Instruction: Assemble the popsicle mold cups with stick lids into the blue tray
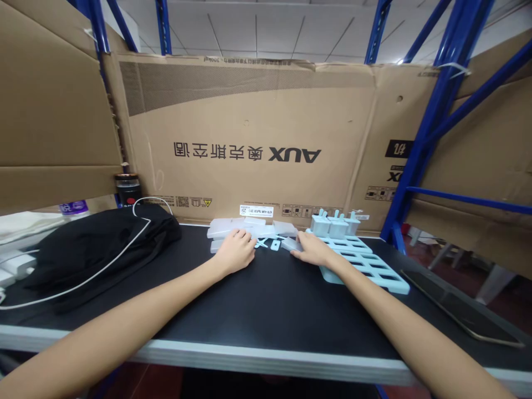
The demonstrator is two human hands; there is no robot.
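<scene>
In the head view, my right hand [313, 249] grips a translucent popsicle mold [290, 244] by its right end, low over the table. My left hand [236, 253] rests with curled fingers beside several other translucent popsicle molds [220, 227] lying in a loose pile; whatever is under its fingers is hidden. Small light-blue popsicle sticks [275, 245] lie between my two hands. To the right sits a light-blue slotted rack [376, 281], partly covered by my right forearm. Molds with blue sticks [337, 226] stand upright at its back.
A black cloth bundle [103, 244] with a white cable [120, 265] over it lies at left, near a dark jar [128, 189]. A dark flat phone-like slab [461, 310] lies at the right edge. Cardboard panels [249, 116] and blue shelf posts [432, 116] enclose the black table [266, 316].
</scene>
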